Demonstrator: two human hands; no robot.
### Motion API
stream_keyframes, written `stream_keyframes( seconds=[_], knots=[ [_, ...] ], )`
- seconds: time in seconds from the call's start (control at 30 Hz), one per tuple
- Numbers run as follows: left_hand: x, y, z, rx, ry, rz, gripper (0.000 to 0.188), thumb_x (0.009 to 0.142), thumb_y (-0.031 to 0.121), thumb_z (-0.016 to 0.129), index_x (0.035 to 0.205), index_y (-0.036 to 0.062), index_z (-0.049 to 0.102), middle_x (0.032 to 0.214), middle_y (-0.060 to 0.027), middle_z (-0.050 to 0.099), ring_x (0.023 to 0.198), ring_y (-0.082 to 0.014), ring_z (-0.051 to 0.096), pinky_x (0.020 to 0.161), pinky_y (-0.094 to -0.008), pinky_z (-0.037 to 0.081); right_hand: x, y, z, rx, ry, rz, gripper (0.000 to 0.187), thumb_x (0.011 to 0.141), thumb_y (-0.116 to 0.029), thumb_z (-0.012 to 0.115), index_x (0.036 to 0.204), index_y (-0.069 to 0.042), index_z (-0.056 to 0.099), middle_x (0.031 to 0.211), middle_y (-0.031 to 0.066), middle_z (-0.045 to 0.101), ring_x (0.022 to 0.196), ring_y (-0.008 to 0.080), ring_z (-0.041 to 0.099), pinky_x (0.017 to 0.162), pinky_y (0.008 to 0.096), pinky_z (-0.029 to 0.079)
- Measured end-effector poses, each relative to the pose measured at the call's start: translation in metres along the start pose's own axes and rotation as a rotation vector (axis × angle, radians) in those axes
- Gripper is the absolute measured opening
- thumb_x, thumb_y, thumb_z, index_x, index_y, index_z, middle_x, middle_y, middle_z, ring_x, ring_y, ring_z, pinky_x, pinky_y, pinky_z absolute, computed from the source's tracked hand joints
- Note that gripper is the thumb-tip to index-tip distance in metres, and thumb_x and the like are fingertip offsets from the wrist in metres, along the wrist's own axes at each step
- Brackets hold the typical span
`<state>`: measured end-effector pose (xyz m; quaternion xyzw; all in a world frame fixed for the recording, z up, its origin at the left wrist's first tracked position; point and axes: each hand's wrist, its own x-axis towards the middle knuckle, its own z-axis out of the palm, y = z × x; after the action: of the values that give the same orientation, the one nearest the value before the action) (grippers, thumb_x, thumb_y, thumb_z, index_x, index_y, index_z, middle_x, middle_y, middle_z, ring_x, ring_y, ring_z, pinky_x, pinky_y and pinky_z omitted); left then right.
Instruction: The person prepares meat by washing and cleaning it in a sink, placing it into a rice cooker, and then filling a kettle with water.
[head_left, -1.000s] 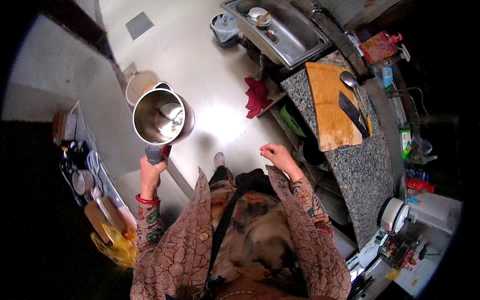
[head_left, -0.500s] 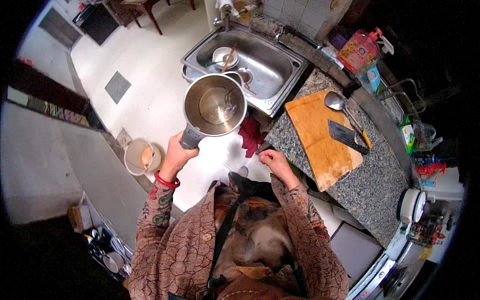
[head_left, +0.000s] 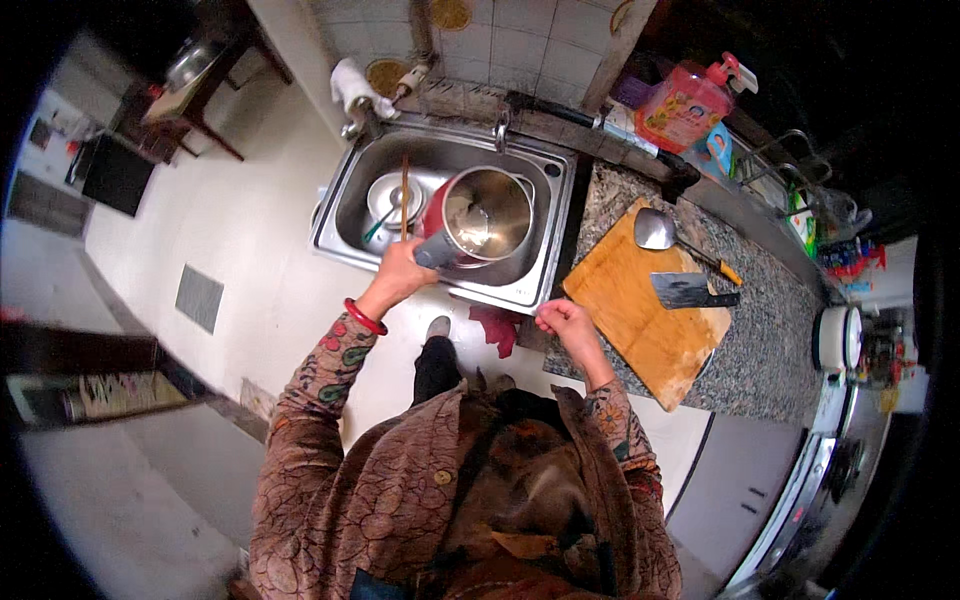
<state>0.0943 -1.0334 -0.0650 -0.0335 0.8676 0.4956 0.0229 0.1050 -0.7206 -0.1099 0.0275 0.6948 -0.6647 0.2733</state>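
My left hand (head_left: 402, 272) is closed round the grey handle of a deep steel-lined pot (head_left: 492, 215) with a red outside. The pot is tilted over the sink (head_left: 330, 228), and a little clear liquid seems to lie at its bottom. Behind and left of it, a white bowl (head_left: 380, 190) sits in the basin with chopsticks (head_left: 405, 175) and a green-handled utensil (head_left: 378, 226). My right hand (head_left: 566, 324) hangs by the sink's near right corner, fingers curled together and nothing visible in them.
Right of the sink, a wooden cutting board (head_left: 630, 315) bears a cleaver (head_left: 685, 290) and a spatula (head_left: 657, 230) on the granite counter (head_left: 770, 345). A pink pump bottle (head_left: 690, 105) stands behind. A tap (head_left: 502, 130) rises at the sink's back, and a dark red cloth (head_left: 497, 328) hangs below its front.
I have stepped nearer the sink and turned toward it. The pot has come from in front of the sink to over its basin. My right hand has moved to the sink's corner.
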Motion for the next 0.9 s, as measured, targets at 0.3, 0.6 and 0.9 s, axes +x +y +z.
stream_keyframes(
  seconds=[0.3,0.6,0.9],
  knots=[
    [0.099,-0.063,0.026,-0.245,-0.140,-0.214,0.029,0.054,0.014,0.063,0.077,-0.0018,0.059,0.060,-0.0062,0.056,0.055,-0.0144,0.053,0.055,-0.0291,0.043,0.139,-0.140,0.062,-0.617,0.421,-0.358,0.024,0.074,-0.025,0.063,0.084,-0.003,0.062,0.070,0.0129,0.061,0.063,0.0187,0.059,0.058,0.0285,0.045],
    [0.131,-0.122,0.087,-0.482,-0.120,-0.278,0.028,0.056,0.012,0.064,0.079,-0.0029,0.059,0.064,-0.0077,0.059,0.059,-0.0151,0.056,0.057,-0.0298,0.044,0.220,-0.196,0.092,-1.237,0.564,-0.448,0.030,0.073,-0.033,0.059,0.075,-0.003,0.059,0.073,0.0170,0.060,0.071,0.0331,0.058,0.064,0.0418,0.044],
    [0.129,-0.114,0.099,-0.562,-0.152,-0.287,0.032,0.056,0.014,0.066,0.082,-0.0031,0.059,0.069,-0.0111,0.061,0.063,-0.0179,0.058,0.059,-0.0310,0.045,0.222,-0.199,0.065,-1.262,0.518,-0.408,0.020,0.074,-0.028,0.059,0.078,-0.008,0.061,0.079,0.0127,0.061,0.076,0.0303,0.057,0.065,0.0399,0.038]
  ],
)
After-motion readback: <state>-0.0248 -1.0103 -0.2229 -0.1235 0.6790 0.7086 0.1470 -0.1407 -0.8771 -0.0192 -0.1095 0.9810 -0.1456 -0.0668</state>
